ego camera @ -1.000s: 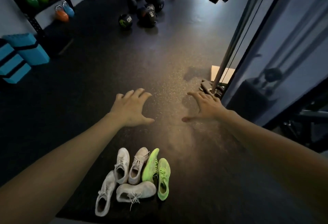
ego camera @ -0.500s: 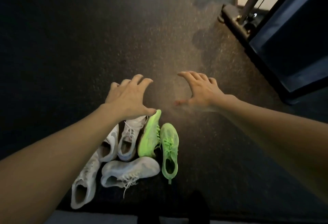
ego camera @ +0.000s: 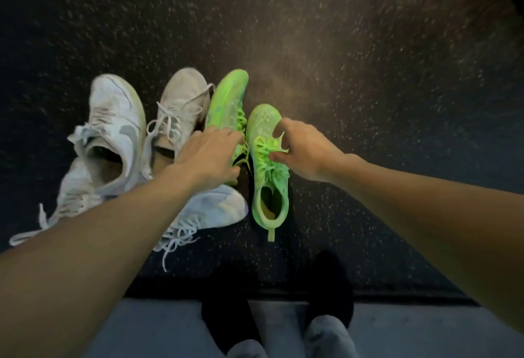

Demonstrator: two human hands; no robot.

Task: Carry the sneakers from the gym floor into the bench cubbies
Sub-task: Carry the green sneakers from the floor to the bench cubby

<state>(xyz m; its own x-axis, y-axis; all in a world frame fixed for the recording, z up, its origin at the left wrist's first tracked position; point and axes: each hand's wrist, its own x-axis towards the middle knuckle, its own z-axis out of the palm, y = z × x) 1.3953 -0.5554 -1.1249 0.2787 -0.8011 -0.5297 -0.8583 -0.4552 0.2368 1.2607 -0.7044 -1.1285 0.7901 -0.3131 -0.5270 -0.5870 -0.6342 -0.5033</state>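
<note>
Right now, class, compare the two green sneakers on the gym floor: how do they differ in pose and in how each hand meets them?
The left green sneaker lies tipped onto its side with its toe farther from the person; the right green sneaker sits upright, opening facing up, nearer the feet. The left hand covers the left sneaker's middle and heel; the right hand pinches the right sneaker's laces. Both are bright green, side by side on the dark speckled floor.

A gym is suggested by the dark speckled rubber floor (ego camera: 354,54) on which several sneakers (ego camera: 181,145) are piled.
</note>
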